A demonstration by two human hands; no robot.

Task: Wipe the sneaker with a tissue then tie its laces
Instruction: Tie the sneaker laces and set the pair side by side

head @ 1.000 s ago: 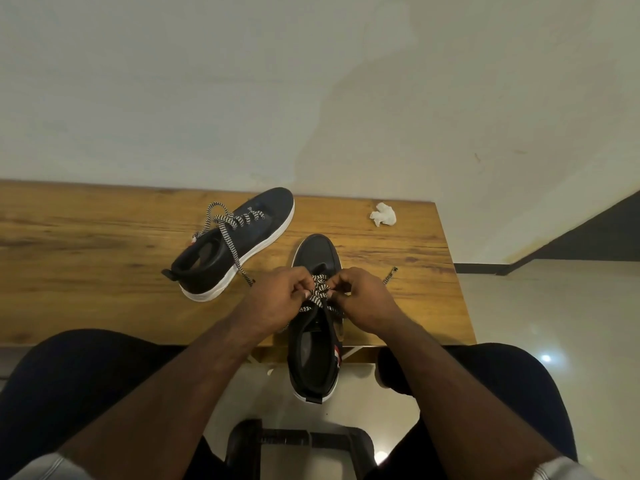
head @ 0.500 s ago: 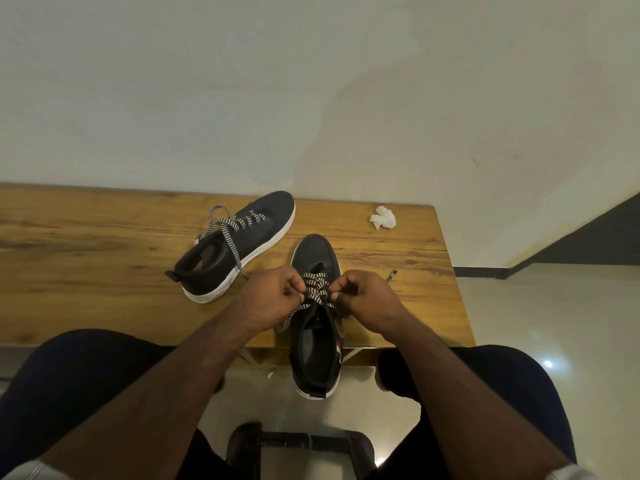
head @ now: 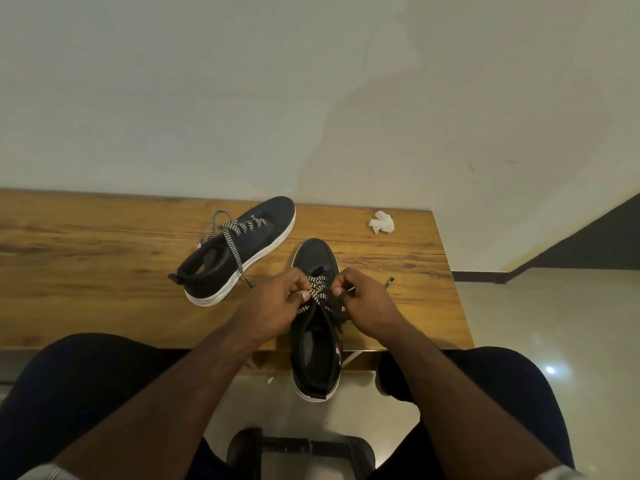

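— Head view: where is the sneaker [head: 317, 327] sitting?

— Heel is overhanging the bench's [head: 104, 271] near edge, toe resting on top. Left hand [head: 277, 306] and right hand [head: 367, 306] are each pinching the striped laces [head: 317, 289].

— Risk?

— A hard tug is likely tipping it off. Strands slipping from pinched fingers would undo the knot. Tissue [head: 381, 222] is lying near the far right corner; second sneaker [head: 242, 244] left.

Single head-worn view, forward and down, close above the table [head: 104, 271] edge.
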